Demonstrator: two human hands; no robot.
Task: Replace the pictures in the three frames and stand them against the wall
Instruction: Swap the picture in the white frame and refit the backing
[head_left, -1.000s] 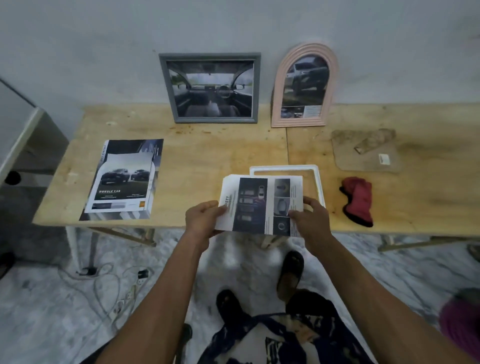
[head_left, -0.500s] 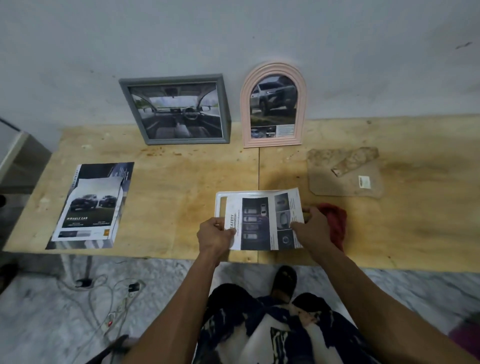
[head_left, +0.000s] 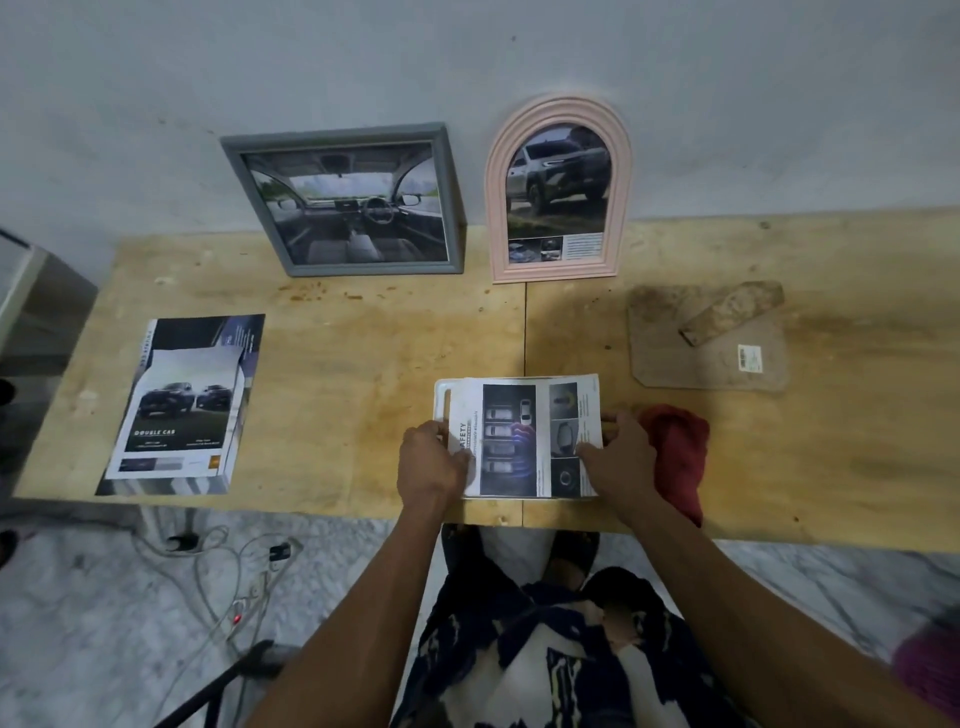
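Both hands, left (head_left: 432, 462) & right (head_left: 618, 457), pinch the car page (head_left: 524, 436) by its side edges over the white frame (head_left: 441, 402); square corners w/ frame before pressing flat.

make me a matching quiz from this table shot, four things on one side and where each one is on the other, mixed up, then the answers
Things:
1. grey frame
2. pink arched frame
3. brochure stack
4. red cloth

Places:
A. flat near the table's left end
B. beside the right hand, near the front edge
C. leaning on the wall, left of the arched one
D. leaning on the wall, right of the rectangular one

Pairs: 1-C, 2-D, 3-A, 4-B
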